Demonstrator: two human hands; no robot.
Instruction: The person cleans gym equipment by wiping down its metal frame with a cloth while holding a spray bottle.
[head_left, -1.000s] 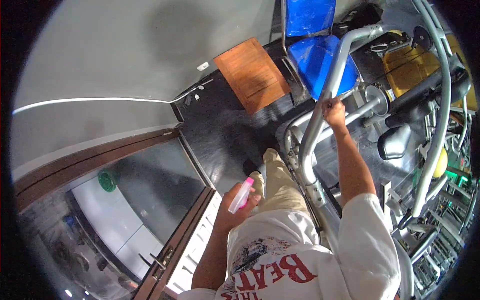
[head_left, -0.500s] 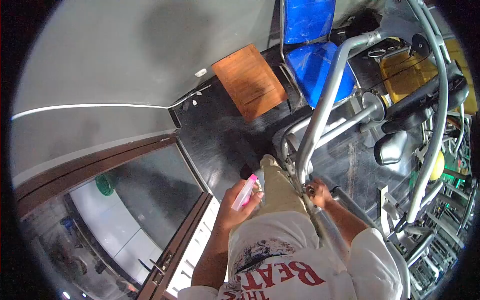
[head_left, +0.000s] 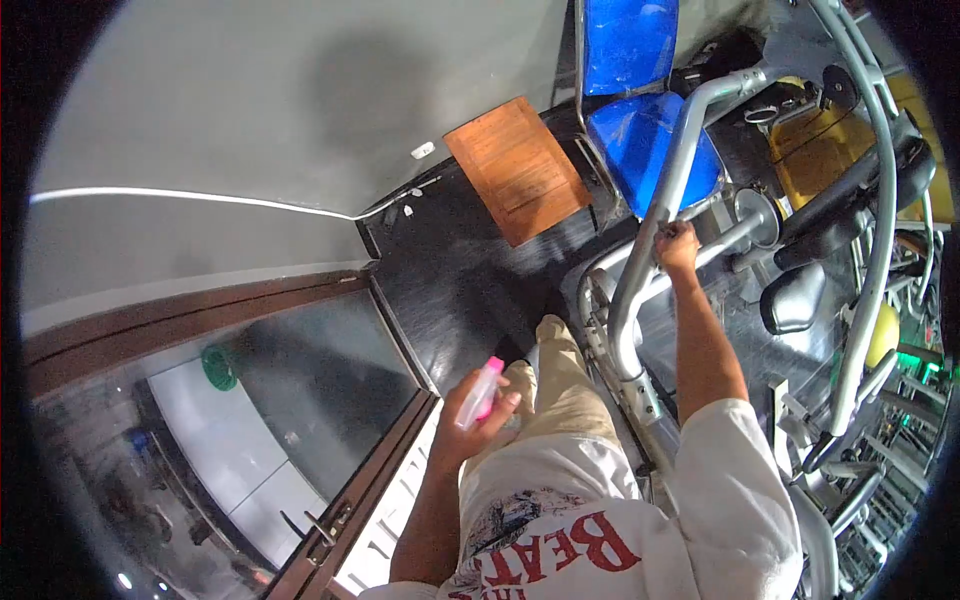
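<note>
My left hand point(head_left: 478, 408) is closed around a small translucent plastic bottle point(head_left: 479, 392) with a pink top, held in front of my thigh. Up on the grey metal tube point(head_left: 655, 215) of a gym machine, my right hand point(head_left: 679, 247) has its fingers curled against the tube's side. A small dark patch shows at those fingers; whether it is a cloth or just shadow I cannot make out. My right arm reaches forward along the machine.
A blue chair point(head_left: 640, 150) and a low wooden stool point(head_left: 518, 170) stand ahead by the grey wall point(head_left: 230, 110). To the left is a brown-framed glass door point(head_left: 330, 420). Black padded seats point(head_left: 793, 298) and more gym frames fill the right side.
My right hand has moved forward and up along the metal tube, from its lower bend to a higher stretch. The bottle stays in my left hand. The view has shifted slightly.
</note>
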